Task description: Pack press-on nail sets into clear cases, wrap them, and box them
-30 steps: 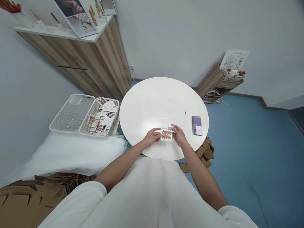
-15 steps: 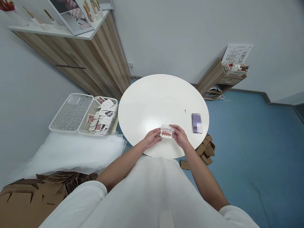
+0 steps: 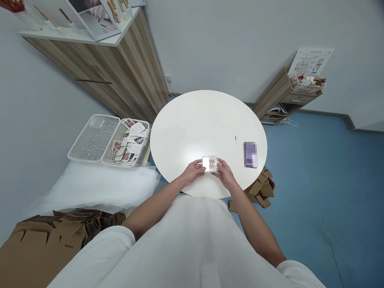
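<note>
Low at the far left, flat cardboard (image 3: 39,244) lies in a stack, with white sheets (image 3: 99,186) in a soft pile just beyond it. Behind these, two white baskets sit side by side: the left basket (image 3: 84,159) holds clear cases (image 3: 99,136), the right basket (image 3: 144,150) a jumble of cards (image 3: 135,148), some bearing coloured shapes. Keeping them apart looks like simple sorting, all near the left arm. A wood cabinet (image 3: 141,60) stands beyond.

In the middle, near the close edge of a round white tabletop (image 3: 204,120), the left hand (image 3: 192,173) has its fingers clamped on the left end of a small clear box (image 3: 211,164). Reddish shapes show through its right part; bright glare hides the left. The right hand (image 3: 225,174) grips the opposite end, fingers also closed on it. Holding both ends probably keeps the box level and its lid pressed down, though I cannot tell whether it touches the tabletop.

Further right, a blurred purple item (image 3: 250,154) lies by the tabletop's edge, perhaps to leave working room. Brown cartons (image 3: 262,188) are heaped on the blue floor (image 3: 315,192) below, and a narrow shelf unit (image 3: 271,96) stands against the wall.
</note>
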### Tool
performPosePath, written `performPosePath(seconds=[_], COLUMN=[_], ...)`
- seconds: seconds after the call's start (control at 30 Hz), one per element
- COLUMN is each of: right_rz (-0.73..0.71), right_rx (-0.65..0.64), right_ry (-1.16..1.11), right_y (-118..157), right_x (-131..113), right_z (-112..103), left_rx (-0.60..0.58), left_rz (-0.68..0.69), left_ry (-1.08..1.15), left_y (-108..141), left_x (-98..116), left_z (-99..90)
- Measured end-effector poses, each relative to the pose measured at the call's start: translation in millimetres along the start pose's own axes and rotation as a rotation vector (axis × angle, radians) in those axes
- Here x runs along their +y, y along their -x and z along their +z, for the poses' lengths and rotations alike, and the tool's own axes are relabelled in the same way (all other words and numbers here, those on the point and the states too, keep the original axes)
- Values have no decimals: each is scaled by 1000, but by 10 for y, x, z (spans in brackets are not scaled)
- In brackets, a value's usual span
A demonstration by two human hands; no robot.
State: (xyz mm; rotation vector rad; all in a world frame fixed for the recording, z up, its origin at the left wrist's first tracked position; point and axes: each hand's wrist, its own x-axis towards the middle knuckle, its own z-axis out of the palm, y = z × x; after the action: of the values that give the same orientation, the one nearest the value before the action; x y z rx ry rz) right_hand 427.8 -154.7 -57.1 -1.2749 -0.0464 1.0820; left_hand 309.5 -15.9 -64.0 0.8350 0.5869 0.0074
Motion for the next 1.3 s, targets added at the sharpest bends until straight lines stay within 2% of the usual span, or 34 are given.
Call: performPosePath(seconds=[0.23, 0.4, 0.57, 0.8, 0.93, 1.1, 1.3], right_rz=[-17, -73, -121, -122, -118, -142, -141], right_rx=[62, 97, 72, 6, -12, -11, 51], right_ry=[57, 101, 160, 261, 324, 369, 373], right_y=[66, 68, 45, -79, -147, -304, -675], right_x=[53, 26, 25, 209, 332, 438, 632], right_z=[-124, -170, -215, -149, 30, 438, 1114], left_rx=[-15, 1, 16, 158, 246, 496, 536], left_rz=[15, 3, 59, 104, 116, 230, 283], left_ry=[-107, -362, -561, -638, -588, -500, -489], left_y=[20, 30, 12, 113, 229, 328, 397], left_x=[-86, -179, -235, -355, -392, -213, 111], left_z=[7, 65, 104, -21, -183, -489, -1011])
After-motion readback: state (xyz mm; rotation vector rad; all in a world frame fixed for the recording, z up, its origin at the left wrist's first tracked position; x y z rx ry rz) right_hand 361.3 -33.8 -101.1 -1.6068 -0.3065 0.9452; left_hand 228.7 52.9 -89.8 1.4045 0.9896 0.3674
